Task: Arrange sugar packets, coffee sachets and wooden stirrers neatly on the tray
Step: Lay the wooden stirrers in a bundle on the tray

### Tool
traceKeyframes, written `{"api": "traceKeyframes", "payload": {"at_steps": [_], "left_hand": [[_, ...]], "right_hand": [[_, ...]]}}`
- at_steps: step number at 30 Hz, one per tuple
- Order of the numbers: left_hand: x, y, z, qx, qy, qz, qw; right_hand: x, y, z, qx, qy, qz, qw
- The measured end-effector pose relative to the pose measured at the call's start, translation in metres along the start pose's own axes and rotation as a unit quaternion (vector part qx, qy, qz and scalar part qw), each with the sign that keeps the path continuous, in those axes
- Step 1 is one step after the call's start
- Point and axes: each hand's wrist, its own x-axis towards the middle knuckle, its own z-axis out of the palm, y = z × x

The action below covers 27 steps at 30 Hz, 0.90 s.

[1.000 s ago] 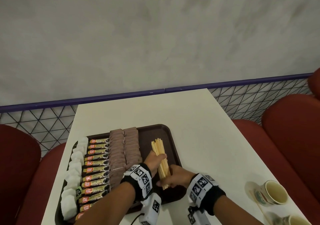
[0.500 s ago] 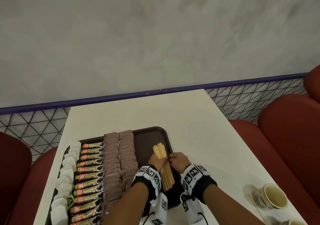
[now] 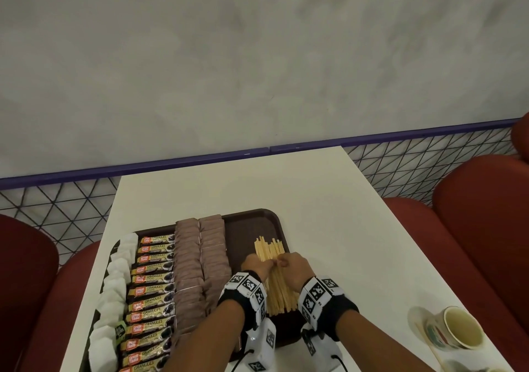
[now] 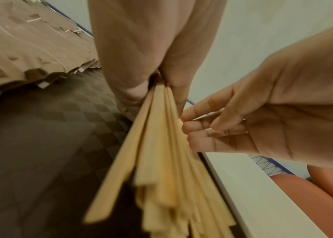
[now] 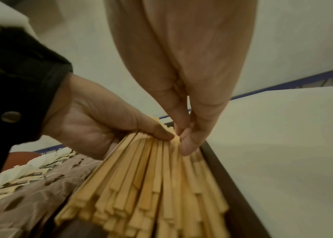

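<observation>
From my remote seat I saw a dark brown tray (image 3: pixel 252 220) lying on a white tabletop (image 3: pixel 329 214), already mostly filled. Along its left edge ran a column of white sugar packets (image 3: pixel 114 294); just beside them, a neat column of coffee sachets (image 3: pixel 151 291) with orange labels; then two columns of plain brown packets (image 3: pixel 200 260), whose contents I could not read. These rows looked finished to me.

The wooden stirrers (image 3: pixel 276 280) lay as one loose bundle in the right part of the tray, running away from me, their ends uneven and fanned. My left hand (image 3: pixel 255 267) was curled around the bundle's left side, thumb pressed across the top. My right hand (image 3: pixel 294 265) pinched a few sticks at the bundle's right edge with thumb and fingertips (image 5: pixel 187 145), the two hands nearly touching.

I judged the task near its end: only squaring up the stirrers remained. Two paper cups (image 3: pixel 455 331) stood on the tabletop to the right, well apart from the tray
</observation>
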Motion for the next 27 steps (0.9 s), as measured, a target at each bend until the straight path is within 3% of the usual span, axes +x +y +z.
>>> {"api": "traceKeyframes", "payload": {"at_steps": [20,27], "left_hand": [[-0.016,-0.009,-0.034,0.047,0.000,-0.050,0.998],[-0.025,-0.010,-0.040,0.053,-0.028,-0.026,0.998]], "right_hand": [[-0.010,-0.022,0.024,0.008,-0.060,-0.041,0.997],[-0.011,-0.025,0.030,-0.010,-0.070,-0.057,0.996]]}}
